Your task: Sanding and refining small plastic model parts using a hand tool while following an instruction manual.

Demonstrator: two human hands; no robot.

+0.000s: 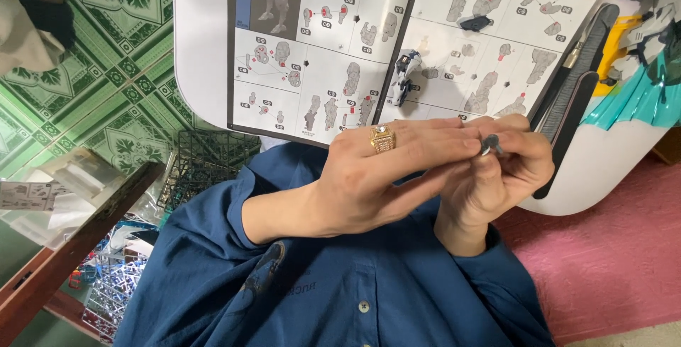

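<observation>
Right now the left hand [383,177], a gold ring [383,139] on one finger, lies across in front of the blue shirt [340,283], its fingers stretched toward the right hand [496,177]. Both meet on a small grey plastic part [491,146], pinched between the fingertips of the two hands at the top of the right hand's curled fingers. Just beyond the hands, an open instruction booklet [355,49] lies on the white table [202,49], with a small white and dark model piece [404,77] resting on its fold. A long dark file [578,91] lies beside the booklet. Dark plastic runner frames [206,162] sit on the green tiled floor [128,70].
</observation>
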